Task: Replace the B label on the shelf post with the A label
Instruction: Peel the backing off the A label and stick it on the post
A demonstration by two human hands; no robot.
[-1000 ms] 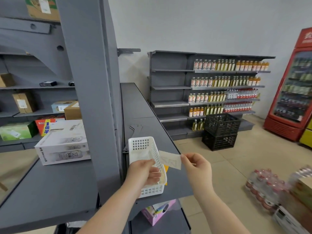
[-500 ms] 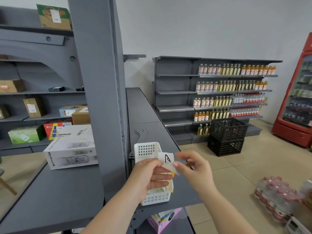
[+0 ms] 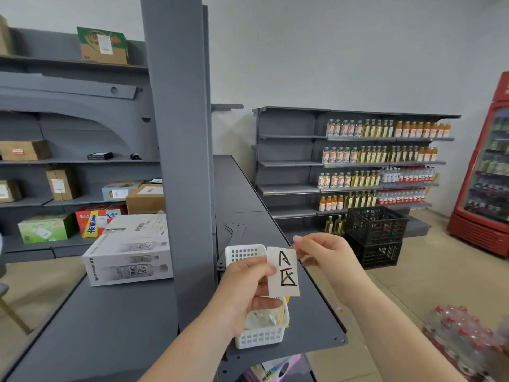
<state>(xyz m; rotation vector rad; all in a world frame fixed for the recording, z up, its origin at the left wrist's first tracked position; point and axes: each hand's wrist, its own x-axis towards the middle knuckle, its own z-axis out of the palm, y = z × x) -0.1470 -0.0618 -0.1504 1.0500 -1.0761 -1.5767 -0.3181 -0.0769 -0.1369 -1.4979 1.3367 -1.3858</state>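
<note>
A white paper A label (image 3: 283, 271), hand-lettered in black, hangs upright in front of me. My left hand (image 3: 245, 288) pinches its left edge. My right hand (image 3: 327, 257) pinches its top right corner. Both hands hover over a white slotted basket (image 3: 259, 333) on the grey shelf (image 3: 311, 307), which holds more paper slips. The grey shelf post (image 3: 181, 150) rises just left of my hands. No B label shows on the visible face of the post.
A white carton (image 3: 129, 250) of bottles sits on the shelf left of the post. Black crates (image 3: 374, 235) stand on the floor ahead. A red fridge (image 3: 484, 172) is at the right, and shrink-wrapped bottles (image 3: 465, 337) lie at lower right.
The label has been turned from edge-on to upright, its lettering now facing me. My hands have risen and the view has tilted upward.
</note>
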